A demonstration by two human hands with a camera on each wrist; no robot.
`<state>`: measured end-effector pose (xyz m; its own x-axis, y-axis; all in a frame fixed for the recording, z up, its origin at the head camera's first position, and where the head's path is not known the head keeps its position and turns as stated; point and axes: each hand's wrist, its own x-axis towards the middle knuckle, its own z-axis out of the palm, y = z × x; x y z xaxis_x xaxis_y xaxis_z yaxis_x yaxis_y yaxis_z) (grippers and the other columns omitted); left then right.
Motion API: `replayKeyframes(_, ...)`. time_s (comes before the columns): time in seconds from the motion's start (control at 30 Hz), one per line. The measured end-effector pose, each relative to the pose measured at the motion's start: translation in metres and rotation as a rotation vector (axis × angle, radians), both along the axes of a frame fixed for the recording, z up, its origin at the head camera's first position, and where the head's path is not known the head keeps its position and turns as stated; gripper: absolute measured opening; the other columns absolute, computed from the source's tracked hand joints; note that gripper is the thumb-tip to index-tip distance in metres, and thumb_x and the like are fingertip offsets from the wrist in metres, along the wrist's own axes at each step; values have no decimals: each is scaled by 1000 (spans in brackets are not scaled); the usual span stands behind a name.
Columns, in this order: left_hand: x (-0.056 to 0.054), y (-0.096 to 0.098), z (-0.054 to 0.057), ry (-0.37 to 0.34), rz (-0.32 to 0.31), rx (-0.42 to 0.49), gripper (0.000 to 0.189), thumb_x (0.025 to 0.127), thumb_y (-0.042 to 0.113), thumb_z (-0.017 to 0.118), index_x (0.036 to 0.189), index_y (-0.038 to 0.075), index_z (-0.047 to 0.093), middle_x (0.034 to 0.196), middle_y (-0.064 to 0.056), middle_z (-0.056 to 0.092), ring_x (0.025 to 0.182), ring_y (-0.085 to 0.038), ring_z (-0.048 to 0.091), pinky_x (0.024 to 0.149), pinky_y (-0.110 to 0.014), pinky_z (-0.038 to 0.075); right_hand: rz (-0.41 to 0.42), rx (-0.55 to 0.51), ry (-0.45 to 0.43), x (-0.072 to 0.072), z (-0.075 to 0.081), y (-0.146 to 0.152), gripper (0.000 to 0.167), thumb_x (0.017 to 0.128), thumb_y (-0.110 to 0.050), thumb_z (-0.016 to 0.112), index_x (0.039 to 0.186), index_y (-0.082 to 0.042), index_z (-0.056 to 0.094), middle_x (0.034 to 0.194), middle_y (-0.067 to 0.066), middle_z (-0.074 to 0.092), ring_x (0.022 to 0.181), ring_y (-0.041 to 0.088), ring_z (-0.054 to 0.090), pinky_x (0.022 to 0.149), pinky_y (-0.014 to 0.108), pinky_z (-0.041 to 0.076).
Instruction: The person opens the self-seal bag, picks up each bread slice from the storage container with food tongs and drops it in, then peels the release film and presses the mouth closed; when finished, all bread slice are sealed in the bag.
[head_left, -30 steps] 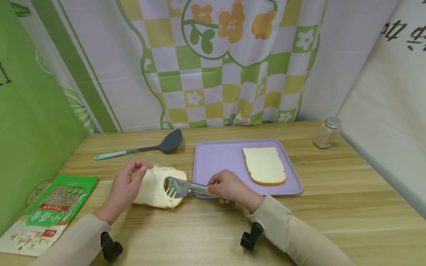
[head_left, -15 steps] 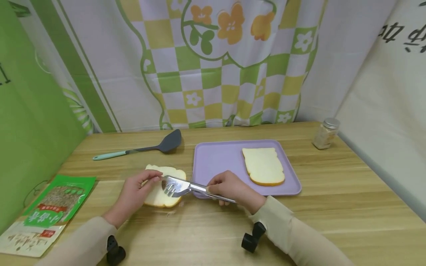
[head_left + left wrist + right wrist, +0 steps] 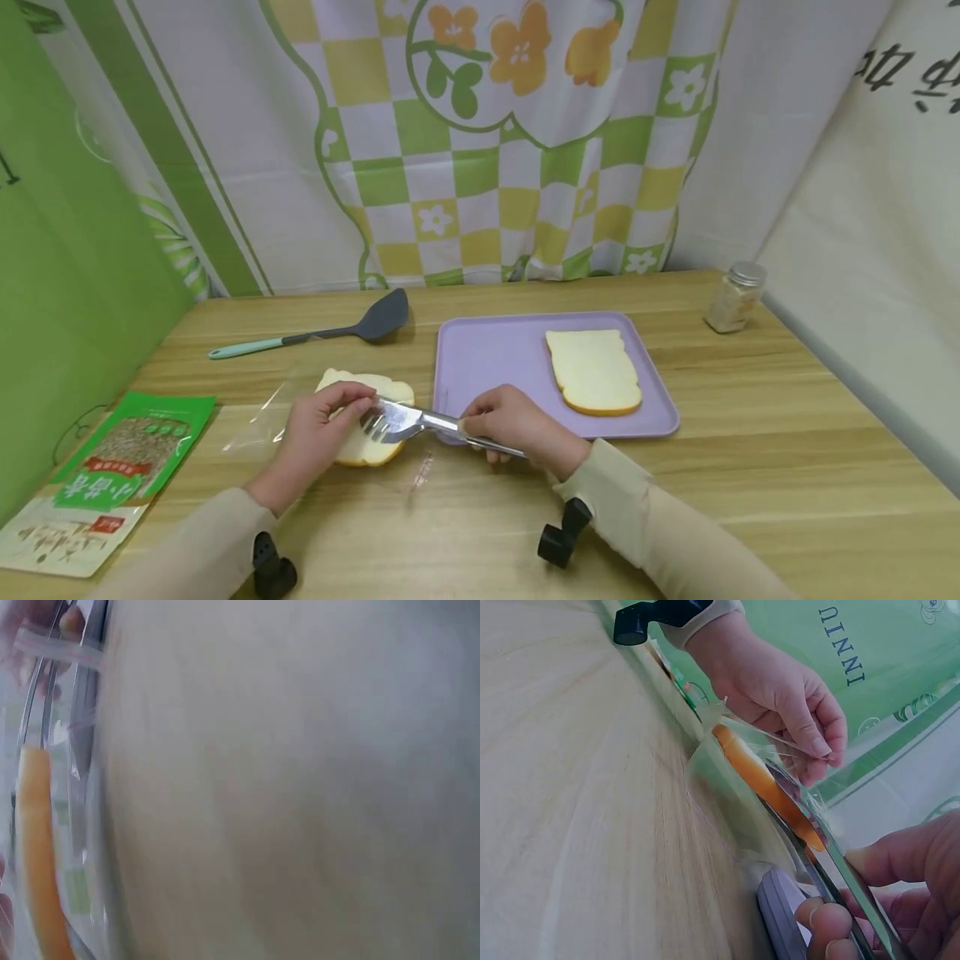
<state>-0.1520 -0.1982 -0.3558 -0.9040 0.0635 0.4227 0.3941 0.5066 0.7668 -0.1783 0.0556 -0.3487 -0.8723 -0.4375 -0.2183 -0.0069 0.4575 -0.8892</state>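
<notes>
In the head view my right hand [image 3: 517, 425] grips metal tongs [image 3: 438, 422] with a slotted head, which lies over a slice of bread [image 3: 371, 454]. The right wrist view shows the tongs' two arms either side of the slice's brown crust [image 3: 761, 780]. A clear plastic bag [image 3: 716, 791] surrounds the slice there. My left hand [image 3: 311, 429] pinches the bag's film between thumb and fingers, close to the tongs' head. A zip strip [image 3: 56, 649] of the bag crosses the tongs in the left wrist view.
A lilac tray [image 3: 487, 358] carries a second bread slice [image 3: 596, 372]. Behind my left hand lies a spatula [image 3: 382, 317]. A green seasoning packet [image 3: 127, 467] is at the left, and a glass jar [image 3: 735, 298] stands at the back right.
My left hand has moved right, up to the tongs' head, drawing the bag's film along. The bag's red-marked strip now shows right of the slice. My right hand has barely shifted.
</notes>
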Motion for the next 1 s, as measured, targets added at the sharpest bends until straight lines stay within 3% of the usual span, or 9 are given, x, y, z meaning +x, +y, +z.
replayKeyframes(0.07, 0, 2, 1, -4, 1, -5, 9, 86, 4, 63, 93, 1, 68, 89, -11, 70, 82, -7, 64, 73, -13, 48, 12, 15, 14, 0, 1, -2, 15, 84, -8, 58, 91, 1, 69, 60, 9, 59, 39, 11, 47, 37, 21, 38)
replayKeyframes(0.23, -3, -3, 1, -37, 74, -47, 10, 88, 9, 62, 96, 4, 68, 95, -8, 69, 86, 2, 59, 73, -12, 47, 11, 28, 24, 1, 1, -4, 14, 85, -8, 58, 90, 0, 68, 59, 9, 59, 39, 11, 47, 37, 21, 38)
replayKeyframes(0.33, -3, -5, -1, -55, 89, -13, 11, 88, 7, 62, 96, 2, 67, 92, -11, 69, 83, 3, 59, 72, -10, 47, -11, 11, 9, 1, 1, -3, 15, 85, -7, 58, 92, 1, 68, 61, 11, 60, 39, 11, 48, 37, 22, 39)
replayKeyframes(0.53, 0, 5, 0, -40, 58, 138, 9, 86, 0, 62, 93, -5, 66, 87, -20, 68, 76, -2, 62, 68, -15, 51, -25, -10, -7, -1, 2, -12, 14, 84, -8, 58, 91, 0, 68, 67, 10, 61, 40, 11, 48, 38, 21, 39)
replayKeyframes(0.8, -1, 0, 0, -50, 155, 109, 12, 86, 6, 64, 95, -2, 68, 91, -15, 69, 76, 6, 58, 68, -10, 48, -12, 26, 5, 2, 0, -18, 11, 84, -9, 60, 86, -2, 68, 58, 9, 58, 38, 11, 46, 36, 21, 37)
replayKeyframes(1.0, 2, 9, 1, -44, 96, 168, 10, 86, 2, 63, 93, -3, 68, 85, -16, 69, 73, 1, 60, 65, -14, 49, -8, 28, 11, 1, 3, -17, 11, 85, -9, 59, 87, -3, 68, 61, 11, 59, 39, 11, 46, 36, 21, 37)
